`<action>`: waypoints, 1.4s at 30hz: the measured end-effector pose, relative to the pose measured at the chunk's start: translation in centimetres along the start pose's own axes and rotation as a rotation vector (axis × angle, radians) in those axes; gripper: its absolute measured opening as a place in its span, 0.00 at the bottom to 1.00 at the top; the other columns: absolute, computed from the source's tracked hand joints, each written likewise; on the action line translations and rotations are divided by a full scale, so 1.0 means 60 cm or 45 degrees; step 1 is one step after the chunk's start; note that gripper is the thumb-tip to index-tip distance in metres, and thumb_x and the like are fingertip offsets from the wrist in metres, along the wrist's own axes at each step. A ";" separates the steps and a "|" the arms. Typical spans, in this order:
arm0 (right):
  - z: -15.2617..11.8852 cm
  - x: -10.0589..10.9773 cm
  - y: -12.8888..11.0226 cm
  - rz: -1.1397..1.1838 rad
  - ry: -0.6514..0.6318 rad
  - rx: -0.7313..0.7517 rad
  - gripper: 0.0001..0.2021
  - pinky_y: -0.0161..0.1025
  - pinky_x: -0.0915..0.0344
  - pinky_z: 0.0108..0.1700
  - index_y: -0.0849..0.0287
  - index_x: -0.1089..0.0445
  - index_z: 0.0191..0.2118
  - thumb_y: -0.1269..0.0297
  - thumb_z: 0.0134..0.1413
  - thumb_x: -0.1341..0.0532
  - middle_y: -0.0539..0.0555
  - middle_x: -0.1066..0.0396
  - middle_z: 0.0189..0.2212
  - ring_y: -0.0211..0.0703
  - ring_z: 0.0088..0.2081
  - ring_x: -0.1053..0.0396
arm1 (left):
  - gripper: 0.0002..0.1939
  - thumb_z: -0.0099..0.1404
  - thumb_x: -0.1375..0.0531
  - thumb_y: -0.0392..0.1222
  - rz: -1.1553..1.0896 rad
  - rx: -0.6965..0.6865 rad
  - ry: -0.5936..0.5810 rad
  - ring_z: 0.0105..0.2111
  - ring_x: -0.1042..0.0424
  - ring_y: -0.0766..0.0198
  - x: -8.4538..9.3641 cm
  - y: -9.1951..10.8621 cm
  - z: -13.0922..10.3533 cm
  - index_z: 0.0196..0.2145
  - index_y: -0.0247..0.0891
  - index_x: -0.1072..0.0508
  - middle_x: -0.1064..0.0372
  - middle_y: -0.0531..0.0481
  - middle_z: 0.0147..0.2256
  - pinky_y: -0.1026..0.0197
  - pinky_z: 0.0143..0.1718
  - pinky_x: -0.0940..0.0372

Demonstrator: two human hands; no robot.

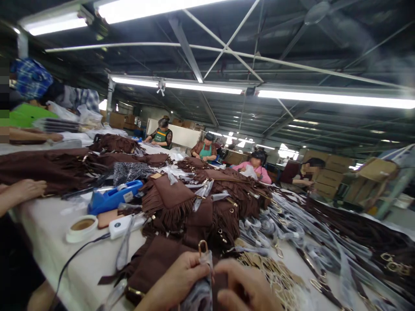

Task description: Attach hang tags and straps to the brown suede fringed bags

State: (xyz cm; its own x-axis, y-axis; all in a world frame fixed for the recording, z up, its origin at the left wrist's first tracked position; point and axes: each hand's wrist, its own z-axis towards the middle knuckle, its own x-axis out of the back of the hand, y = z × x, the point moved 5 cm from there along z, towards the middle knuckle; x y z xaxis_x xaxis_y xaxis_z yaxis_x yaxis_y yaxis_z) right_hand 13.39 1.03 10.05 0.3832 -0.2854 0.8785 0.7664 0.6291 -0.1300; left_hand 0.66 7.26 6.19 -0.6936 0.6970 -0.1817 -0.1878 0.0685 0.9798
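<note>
My left hand [186, 271] comes in from below, thumb and fingers pinched together; my right hand [248, 280] is just beside it, slightly blurred, fingers bent, thumb apart from them.

Can read no lettering. Cannot decipher the white label [128, 197] on the blue plastic tape dispenser [106, 201], the dark round mark [117, 224] on the white box-shaped device [125, 227] or the pale print [158, 139] on the green apron [159, 135].

Right hand [249, 283] blurred, lower centre
The bottom edge cuts it off, along with the plastic-wrapped bundle [198, 294]; the left edge crops a co-worker's arm [13, 197]. Lettering [158, 139] on a green apron [162, 134], left of centre, is too small to read.
</note>
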 end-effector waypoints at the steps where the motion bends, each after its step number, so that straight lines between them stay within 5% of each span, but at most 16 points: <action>1: 0.012 0.027 0.011 0.042 0.060 -0.226 0.15 0.32 0.38 0.28 0.53 0.32 0.53 0.58 0.64 0.45 0.47 0.28 0.24 0.39 0.25 0.30 | 0.15 0.58 0.38 0.51 0.042 -0.014 -0.043 0.24 0.45 0.68 -0.007 0.001 0.001 0.27 0.34 0.26 0.38 0.56 0.23 0.66 0.29 0.47; 4: 0.053 0.061 0.012 0.155 0.016 -0.340 0.10 0.33 0.40 0.33 0.58 0.27 0.44 0.64 0.59 0.42 0.48 0.28 0.26 0.39 0.28 0.32 | 0.12 0.62 0.42 0.45 0.223 -0.031 -0.134 0.26 0.46 0.68 -0.024 0.004 0.001 0.27 0.34 0.27 0.40 0.56 0.25 0.67 0.29 0.48; 8: 0.072 0.044 0.014 0.353 -0.056 -0.350 0.12 0.31 0.45 0.30 0.59 0.32 0.23 0.68 0.57 0.42 0.45 0.34 0.21 0.35 0.26 0.37 | 0.09 0.59 0.45 0.37 0.365 -0.060 -0.136 0.31 0.39 0.64 -0.028 0.022 -0.001 0.32 0.36 0.24 0.34 0.55 0.29 0.66 0.33 0.43; 11: 0.061 0.037 0.022 0.525 -0.014 -0.430 0.14 0.31 0.44 0.29 0.59 0.33 0.24 0.63 0.60 0.43 0.45 0.36 0.22 0.36 0.27 0.37 | 0.12 0.63 0.46 0.39 0.368 -0.170 -0.099 0.36 0.35 0.61 -0.029 0.045 -0.002 0.38 0.38 0.24 0.31 0.53 0.33 0.64 0.41 0.41; 19: 0.051 0.047 0.029 0.636 0.184 -0.481 0.14 0.30 0.42 0.29 0.58 0.33 0.23 0.65 0.60 0.44 0.46 0.33 0.21 0.35 0.26 0.36 | 0.22 0.67 0.46 0.54 0.493 -0.243 0.008 0.26 0.50 0.67 -0.025 0.022 0.020 0.21 0.37 0.37 0.49 0.57 0.24 0.65 0.29 0.50; 26: 0.032 0.023 0.045 0.676 0.290 -0.551 0.16 0.31 0.42 0.29 0.57 0.32 0.24 0.58 0.63 0.45 0.46 0.34 0.20 0.36 0.25 0.35 | 0.27 0.61 0.41 0.62 0.131 -0.210 -0.118 0.28 0.37 0.62 -0.033 -0.008 0.025 0.26 0.31 0.23 0.34 0.50 0.24 0.63 0.33 0.43; 37: 0.018 0.022 0.063 0.680 0.439 -0.611 0.17 0.32 0.43 0.30 0.58 0.31 0.24 0.57 0.62 0.45 0.47 0.34 0.21 0.37 0.26 0.35 | 0.16 0.63 0.39 0.49 0.337 -0.137 -0.168 0.33 0.34 0.60 -0.028 -0.016 0.026 0.30 0.33 0.19 0.30 0.50 0.30 0.63 0.38 0.42; 42: 0.019 0.013 0.076 0.777 0.509 -0.616 0.16 0.32 0.44 0.29 0.57 0.33 0.24 0.57 0.62 0.45 0.46 0.36 0.20 0.37 0.25 0.37 | 0.15 0.55 0.35 0.41 0.004 -0.157 0.047 0.32 0.34 0.62 -0.023 -0.016 0.045 0.42 0.39 0.22 0.28 0.51 0.34 0.64 0.36 0.40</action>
State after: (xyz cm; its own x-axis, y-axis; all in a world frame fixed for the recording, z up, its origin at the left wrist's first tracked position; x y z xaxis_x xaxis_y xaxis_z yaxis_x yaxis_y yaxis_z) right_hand 16.61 4.50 10.64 0.8805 -0.2879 0.3765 0.4682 0.4046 -0.7855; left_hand 3.70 8.14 5.73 -0.7191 0.6702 -0.1837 -0.2683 -0.0239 0.9630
